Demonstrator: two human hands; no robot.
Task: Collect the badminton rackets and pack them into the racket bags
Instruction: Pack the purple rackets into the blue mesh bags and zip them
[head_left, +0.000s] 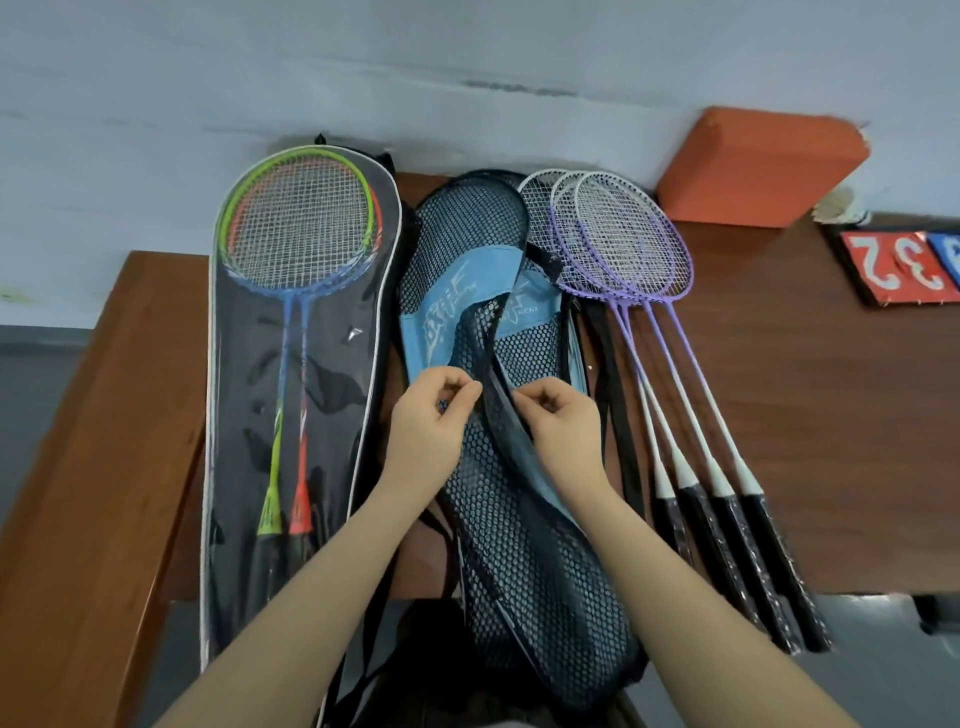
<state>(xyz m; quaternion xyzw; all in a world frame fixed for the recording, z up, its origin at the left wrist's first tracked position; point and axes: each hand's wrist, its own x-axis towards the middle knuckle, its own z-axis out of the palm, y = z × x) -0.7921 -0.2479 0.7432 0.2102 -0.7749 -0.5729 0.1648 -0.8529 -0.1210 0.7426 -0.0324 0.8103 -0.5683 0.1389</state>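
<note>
On a brown wooden desk, the left hand and right hand pinch the edges of a blue and black mesh racket bag at centre. Purple-framed rackets lie just right; a clear-fronted bag holding rackets lies left. An orange block and a partly cut-off red number card sit behind.

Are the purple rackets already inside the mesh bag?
No, the purple rackets lie bare on the table, to the right of the mesh bag that both hands pinch.
</note>
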